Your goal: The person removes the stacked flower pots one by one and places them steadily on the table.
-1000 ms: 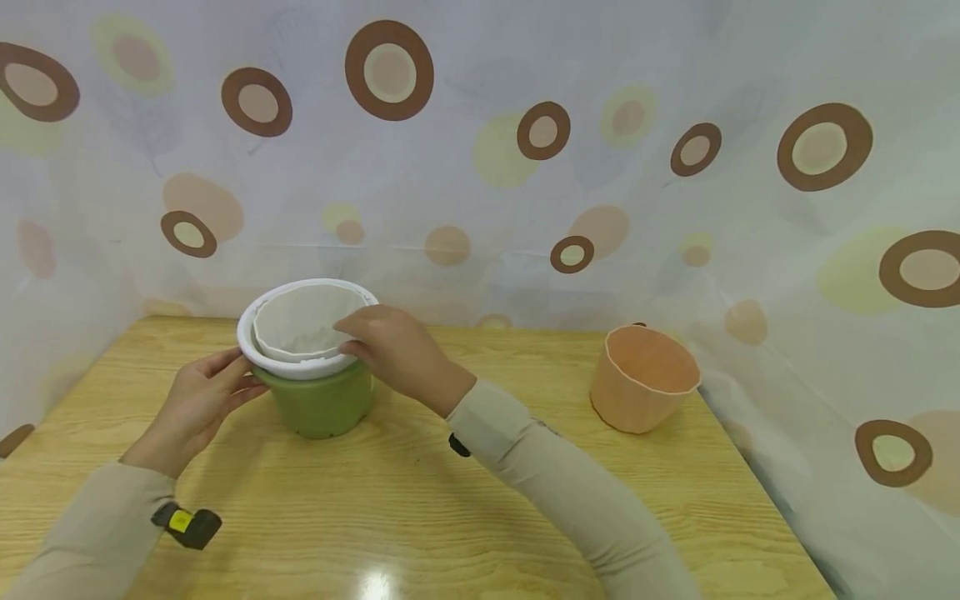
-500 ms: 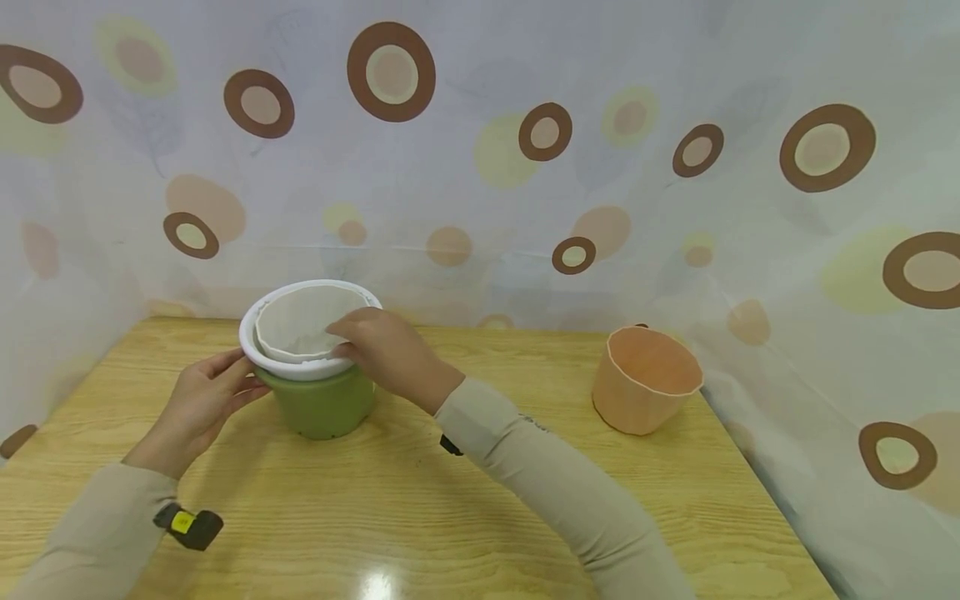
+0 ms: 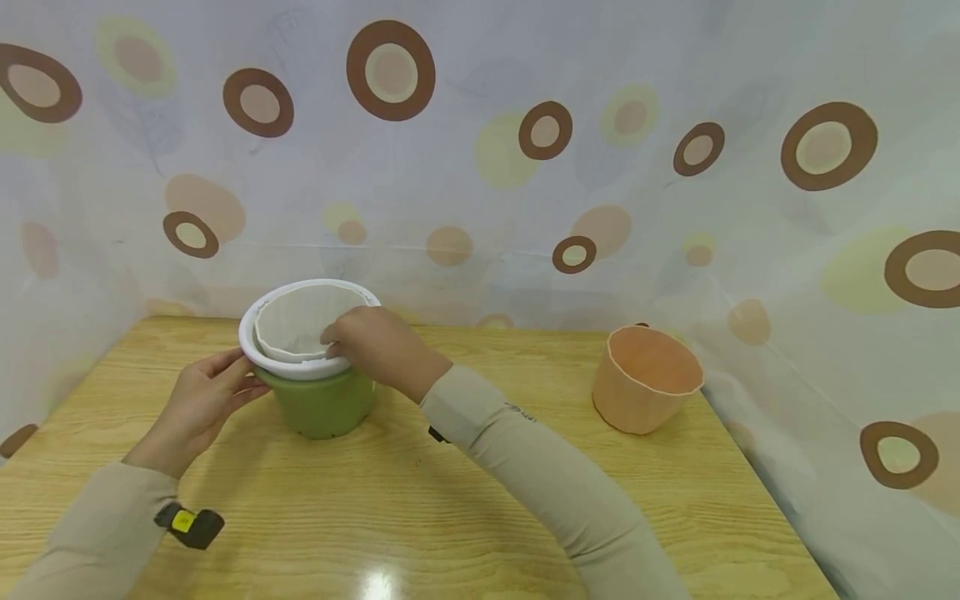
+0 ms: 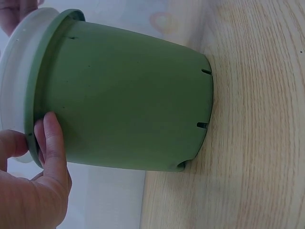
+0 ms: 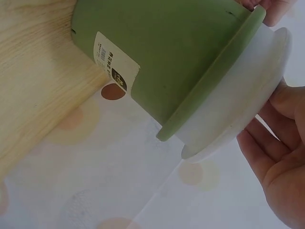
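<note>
A green flower pot [image 3: 322, 408] stands on the table at the left. A white pot [image 3: 296, 371] sits nested in it, its round rim raised above the green one. Inside that is a cream pot [image 3: 296, 312] with a wavy edge. My left hand [image 3: 198, 404] pinches the green pot's rim [image 4: 32, 95] between thumb and fingers. My right hand [image 3: 386, 346] reaches over the near right of the white rim [image 5: 257, 109], its fingers going into the cream pot. Rim and hand hide part of those fingers, so I cannot tell what they hold.
A peach pot [image 3: 637, 408] with a wavy edge, mouth up, stands near the table's right edge. A patterned curtain [image 3: 480, 208] hangs behind the wooden table [image 3: 450, 517]. The green pot bears a paper label [image 5: 116, 62].
My right hand has shifted slightly left and further into the cream pot, its forearm following. My left hand keeps its hold, and the pots stay in place.
</note>
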